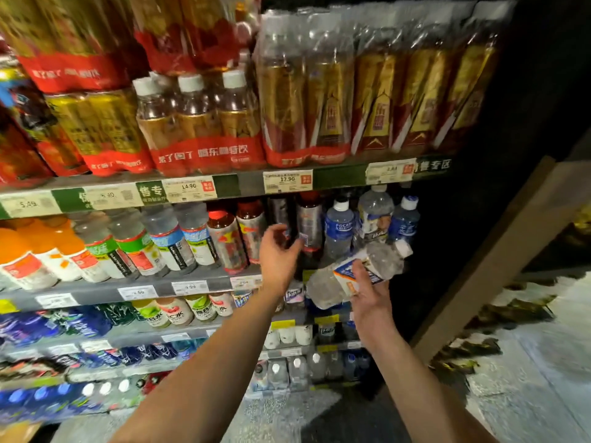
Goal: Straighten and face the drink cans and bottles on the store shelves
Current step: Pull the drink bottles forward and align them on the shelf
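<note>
My right hand (367, 295) grips a clear bottle with a white and blue label (358, 273), tilted on its side in front of the shelf, white cap pointing up to the right. My left hand (278, 251) reaches toward a dark bottle with a red cap (308, 222) on the second shelf, fingers curved close to it; whether they touch it I cannot tell. Right of it stand a blue-labelled bottle (339, 225), a clear bottle (375, 212) and another blue bottle (404, 219).
The top shelf (224, 185) carries shrink-wrapped packs of amber drink bottles (198, 123). Orange and clear bottles (96, 247) fill the second shelf's left side. Lower shelves hold more bottles. A wooden board (499, 251) leans at the right, over a patterned floor.
</note>
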{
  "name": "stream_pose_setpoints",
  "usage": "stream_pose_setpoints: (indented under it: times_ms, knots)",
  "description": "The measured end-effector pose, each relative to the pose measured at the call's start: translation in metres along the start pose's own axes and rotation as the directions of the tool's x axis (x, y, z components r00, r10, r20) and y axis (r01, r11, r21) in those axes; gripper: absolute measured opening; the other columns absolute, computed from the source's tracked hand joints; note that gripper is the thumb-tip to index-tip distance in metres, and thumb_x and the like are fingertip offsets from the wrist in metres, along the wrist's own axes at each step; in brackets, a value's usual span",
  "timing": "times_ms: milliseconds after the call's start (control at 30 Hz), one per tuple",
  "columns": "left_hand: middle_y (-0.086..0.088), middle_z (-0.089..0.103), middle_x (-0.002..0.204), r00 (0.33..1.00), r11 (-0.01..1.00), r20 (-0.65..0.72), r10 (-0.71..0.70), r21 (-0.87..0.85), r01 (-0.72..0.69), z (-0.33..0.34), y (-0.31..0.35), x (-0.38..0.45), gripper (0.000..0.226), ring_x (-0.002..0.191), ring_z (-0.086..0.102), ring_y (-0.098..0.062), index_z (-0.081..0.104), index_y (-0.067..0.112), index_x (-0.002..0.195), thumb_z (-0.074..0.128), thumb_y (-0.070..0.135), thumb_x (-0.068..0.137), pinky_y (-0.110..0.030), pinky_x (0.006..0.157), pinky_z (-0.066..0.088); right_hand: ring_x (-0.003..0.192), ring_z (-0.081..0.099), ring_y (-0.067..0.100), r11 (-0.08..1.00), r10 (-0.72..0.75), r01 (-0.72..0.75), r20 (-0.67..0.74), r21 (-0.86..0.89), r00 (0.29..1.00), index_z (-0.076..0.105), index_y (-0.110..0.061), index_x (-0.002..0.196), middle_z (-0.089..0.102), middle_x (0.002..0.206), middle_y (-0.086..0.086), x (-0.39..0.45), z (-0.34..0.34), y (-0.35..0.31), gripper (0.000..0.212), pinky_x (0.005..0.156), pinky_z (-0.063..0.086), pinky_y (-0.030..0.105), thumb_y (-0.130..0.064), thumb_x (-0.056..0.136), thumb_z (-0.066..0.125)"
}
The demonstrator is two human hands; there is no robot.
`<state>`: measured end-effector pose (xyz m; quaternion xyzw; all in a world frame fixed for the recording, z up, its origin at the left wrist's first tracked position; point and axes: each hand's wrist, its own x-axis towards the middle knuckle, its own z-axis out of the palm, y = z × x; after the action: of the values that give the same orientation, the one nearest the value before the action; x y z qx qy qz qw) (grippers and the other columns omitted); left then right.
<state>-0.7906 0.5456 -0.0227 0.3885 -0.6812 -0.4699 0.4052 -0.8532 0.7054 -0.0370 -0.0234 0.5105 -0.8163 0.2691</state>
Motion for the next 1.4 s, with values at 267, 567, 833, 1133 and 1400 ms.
stream_pose_setpoints:
  times_ms: [267, 567, 833, 1133, 1400]
  knots:
    - [-0.006, 0.066, 0.116, 1.0, 0.996, 0.009, -0.024, 0.086, 0.024, 0.046, 0.014, 0.029, 0.05, 0.108, 0.064, -0.022, 0.055, 0.014, 0.113, 0.084, 0.018, 0.074, -0.028, 0.088, 0.05, 0.096, 0.069, 0.014, 0.979, 0.202, -0.204, 0.132, 0.003, 0.97, 0.049, -0.021, 0.132, 0.072, 0.111, 0.0, 0.018, -0.052, -0.019, 0.044, 0.09, 0.051, 0.033, -0.014, 0.091, 0.063]
    - [-0.011, 0.067, 0.116, 0.997, 0.98, -0.033, -0.068, 0.186, 0.073, 0.066, 0.009, 0.032, 0.055, 0.107, 0.064, -0.025, 0.056, 0.008, 0.117, 0.086, 0.026, 0.074, -0.042, 0.094, 0.052, 0.113, 0.063, 0.027, 0.989, 0.135, -0.118, 0.202, -0.094, 0.97, 0.052, -0.028, 0.125, 0.067, 0.119, 0.003, 0.025, -0.076, -0.027, 0.049, 0.1, 0.047, 0.05, -0.01, 0.084, 0.07]
    - [0.008, 0.066, 0.113, 0.985, 0.993, -0.171, -0.022, 0.108, 0.041, 0.054, -0.004, 0.002, 0.056, 0.103, 0.063, -0.007, 0.055, 0.025, 0.12, 0.085, 0.032, 0.072, -0.033, 0.094, 0.052, 0.112, 0.064, 0.023, 0.993, 0.07, -0.042, 0.273, -0.106, 0.959, 0.053, -0.025, 0.126, 0.069, 0.118, 0.001, 0.029, -0.072, -0.032, 0.053, 0.088, 0.052, 0.036, -0.005, 0.081, 0.073]
    - [0.016, 0.065, 0.096, 0.937, 0.99, -0.35, 0.01, 0.136, 0.04, 0.022, -0.021, -0.008, 0.049, 0.089, 0.062, 0.001, 0.056, 0.033, 0.1, 0.081, 0.053, 0.063, -0.027, 0.084, 0.054, 0.103, 0.065, 0.003, 0.921, -0.034, 0.187, 0.41, -0.341, 0.911, 0.056, -0.041, 0.114, 0.069, 0.111, -0.015, 0.038, -0.019, -0.03, 0.062, 0.08, 0.052, 0.013, -0.016, 0.067, 0.088]
    - [0.016, 0.063, 0.109, 0.93, 0.991, -0.367, 0.033, 0.135, 0.018, 0.011, -0.026, -0.01, 0.062, 0.099, 0.059, 0.0, 0.049, 0.046, 0.114, 0.077, 0.058, 0.061, -0.019, 0.088, 0.046, 0.113, 0.059, 0.008, 0.821, -0.112, 0.321, 0.418, -0.472, 0.901, 0.052, -0.039, 0.117, 0.06, 0.125, -0.006, 0.049, 0.039, -0.021, 0.065, 0.095, 0.05, 0.03, -0.031, 0.064, 0.088]
